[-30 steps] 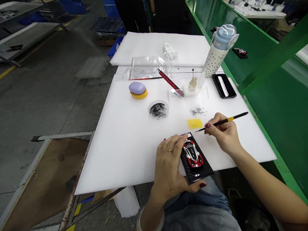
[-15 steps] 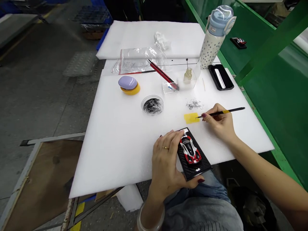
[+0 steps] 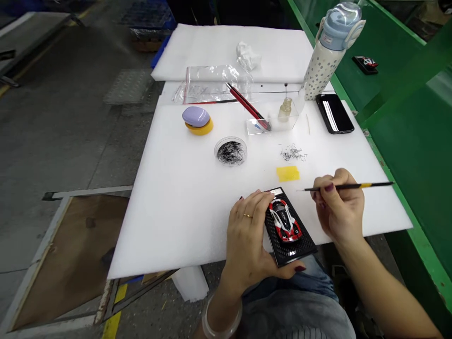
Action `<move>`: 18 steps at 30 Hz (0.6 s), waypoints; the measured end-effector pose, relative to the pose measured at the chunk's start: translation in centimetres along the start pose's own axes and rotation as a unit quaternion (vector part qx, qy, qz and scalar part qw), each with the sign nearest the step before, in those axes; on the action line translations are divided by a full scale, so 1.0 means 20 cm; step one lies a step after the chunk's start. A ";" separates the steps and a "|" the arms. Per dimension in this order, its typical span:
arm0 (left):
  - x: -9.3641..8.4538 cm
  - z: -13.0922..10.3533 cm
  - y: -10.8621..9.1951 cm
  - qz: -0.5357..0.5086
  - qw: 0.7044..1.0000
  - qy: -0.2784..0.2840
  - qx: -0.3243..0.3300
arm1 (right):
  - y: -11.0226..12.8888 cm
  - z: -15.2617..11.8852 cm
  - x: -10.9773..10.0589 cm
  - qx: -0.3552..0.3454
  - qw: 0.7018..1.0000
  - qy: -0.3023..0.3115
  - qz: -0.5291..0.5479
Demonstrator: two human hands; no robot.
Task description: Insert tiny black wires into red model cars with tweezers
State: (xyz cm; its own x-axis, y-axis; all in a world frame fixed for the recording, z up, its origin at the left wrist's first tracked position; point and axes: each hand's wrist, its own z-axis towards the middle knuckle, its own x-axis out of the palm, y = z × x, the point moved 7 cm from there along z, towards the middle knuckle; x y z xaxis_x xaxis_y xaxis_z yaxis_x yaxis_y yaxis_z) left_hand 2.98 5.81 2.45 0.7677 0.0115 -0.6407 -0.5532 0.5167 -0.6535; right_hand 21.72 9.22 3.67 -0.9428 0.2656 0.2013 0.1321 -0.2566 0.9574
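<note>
My left hand (image 3: 250, 235) grips the black textured base (image 3: 304, 246), which carries a small red and white model car (image 3: 285, 220), at the table's front edge. To the right, my right hand (image 3: 341, 202) pinches a thin black brush (image 3: 348, 186) with a yellow band, its fine tip pointing left above the table. A yellow tape piece (image 3: 287, 173) lies just beyond the base, with small dark slivers (image 3: 293, 153) scattered behind it. A round clear dish (image 3: 230, 151) holds many black strands.
Behind are a purple and yellow case (image 3: 197, 120), a red pen (image 3: 249, 107) on a clear tray, a small glass bottle (image 3: 285, 109), a phone (image 3: 334, 113), a dotted drinking bottle (image 3: 323, 56), a plastic bag (image 3: 208, 87) and crumpled tissue (image 3: 248, 55).
My right hand has lifted the brush off the yellow tape and brought it back toward the model car. My left hand still grips the base. The view has shifted slightly.
</note>
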 end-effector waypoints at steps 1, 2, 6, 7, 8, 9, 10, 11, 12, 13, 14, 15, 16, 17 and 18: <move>0.00 0.00 0.00 -0.001 1.000 0.000 -0.001 | 0.01 -0.04 0.02 -0.005 0.999 -0.008 0.033; 0.00 0.00 0.00 -0.003 1.000 0.000 -0.002 | 0.01 -0.08 0.05 -0.007 0.998 -0.014 0.060; 0.00 0.00 0.00 -0.004 1.000 0.001 -0.006 | -0.02 -0.17 0.12 0.012 0.994 -0.011 0.108; 0.00 0.00 0.00 -0.004 1.000 0.000 -0.008 | -0.04 -0.17 0.12 0.019 0.994 -0.006 0.111; 0.00 0.00 0.00 -0.004 1.000 -0.001 -0.009 | -0.05 -0.18 0.13 0.023 0.993 -0.001 0.112; -0.01 0.00 0.00 -0.004 1.000 -0.002 -0.009 | -0.05 -0.18 0.13 0.026 0.993 0.002 0.113; -0.01 0.00 0.00 -0.004 1.000 -0.003 -0.009 | -0.06 -0.18 0.13 0.027 0.993 0.004 0.113; -0.01 0.00 -0.01 -0.003 1.000 -0.004 -0.009 | -0.06 -0.18 0.13 0.027 0.994 0.004 0.110; -0.01 0.00 -0.01 -0.003 1.000 -0.004 -0.010 | -0.06 -0.18 0.13 0.026 0.994 0.003 0.107; -0.01 0.01 -0.01 -0.004 1.000 -0.004 -0.011 | -0.06 -0.18 0.12 0.026 0.994 0.002 0.104; -0.01 0.01 -0.01 -0.005 1.000 -0.004 -0.012 | -0.06 -0.18 0.12 0.026 0.994 0.004 0.105; -0.01 0.01 -0.01 -0.006 1.000 -0.003 -0.013 | -0.06 -0.18 0.13 0.026 0.994 0.006 0.109; -0.01 0.01 -0.01 -0.007 1.000 -0.002 -0.014 | -0.06 -0.18 0.13 0.026 0.993 0.009 0.116; -0.01 0.01 -0.01 -0.007 1.000 -0.002 -0.014 | -0.06 -0.18 0.13 0.025 0.992 0.011 0.124; -0.01 0.01 -0.01 -0.007 1.000 -0.002 -0.014 | -0.06 -0.18 0.13 0.024 0.991 0.014 0.132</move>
State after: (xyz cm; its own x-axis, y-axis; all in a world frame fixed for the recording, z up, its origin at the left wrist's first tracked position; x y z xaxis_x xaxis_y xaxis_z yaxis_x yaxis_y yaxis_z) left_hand 2.93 5.88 2.70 0.7768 0.0073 -0.6297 -0.5506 0.4930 -0.6736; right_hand 17.99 6.91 2.24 -0.8818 0.1687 0.4405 0.3889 -0.2686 0.8813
